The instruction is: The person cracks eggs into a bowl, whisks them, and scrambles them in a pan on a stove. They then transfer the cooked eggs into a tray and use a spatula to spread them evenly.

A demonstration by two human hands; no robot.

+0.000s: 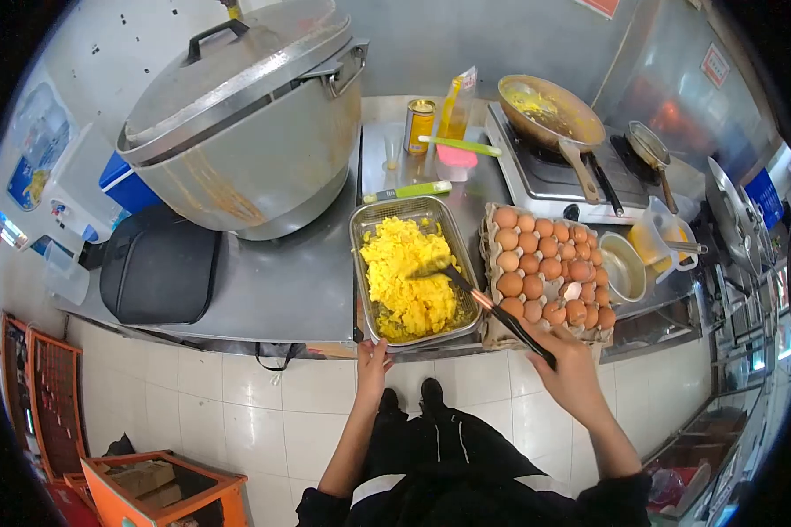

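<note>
A rectangular metal tray (357, 303) of scrambled eggs (406, 303) sits at the counter's front edge. My left hand (373, 364) is closed on the tray's near left corner, fingers at the rim. In my right hand (567, 369) is a black-handled cooking utensil (488, 303) with a copper-coloured band. It slants down to the left, and its head rests in the eggs, too blurred to make out its kind. Right of the tray, below the utensil's handle, lies a cardboard egg carton (494, 334) of brown eggs (549, 268), including some broken shells.
A large lidded pot (264, 149) and a black case (160, 263) stand left. Behind the tray are a yellow can (419, 126) and green-handled tools (409, 191). A pan (580, 132) sits on the stove (523, 167); a metal bowl (622, 266) and plastic jug (655, 233) stand right.
</note>
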